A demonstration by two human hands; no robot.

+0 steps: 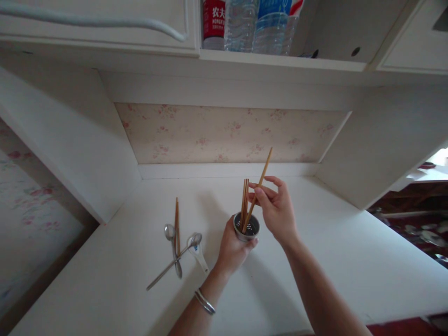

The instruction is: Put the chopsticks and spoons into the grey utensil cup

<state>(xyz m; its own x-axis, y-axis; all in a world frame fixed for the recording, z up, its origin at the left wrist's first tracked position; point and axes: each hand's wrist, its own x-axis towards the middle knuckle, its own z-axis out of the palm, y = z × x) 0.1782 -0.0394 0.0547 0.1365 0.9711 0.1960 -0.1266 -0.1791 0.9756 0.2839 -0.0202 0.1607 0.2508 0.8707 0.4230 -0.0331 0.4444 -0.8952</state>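
Note:
My left hand (233, 252) is wrapped round a round metal utensil holder (247, 237) with a perforated bottom. Several brown chopsticks (244, 198) stand inside it, leaning against one another. Between thumb and fingers, my right hand (278, 212) pinches a lighter chopstick (266, 164), tilted to the right, its lower end inside the holder. On the white surface to the left lie a pair of chopsticks (177, 214), a metal spoon (170, 232), a long-handled metal spoon (164, 271) crossing it, and a white soup spoon (200, 259) partly under the long one.
White side panels (66, 126) enclose the counter (332, 252) at left and right. Overhead, a cabinet shelf (280, 59) holds several plastic bottles (241, 25). Flowered wallpaper (224, 133) covers the back. Beyond the right panel, blurred dishes (427, 234) are visible.

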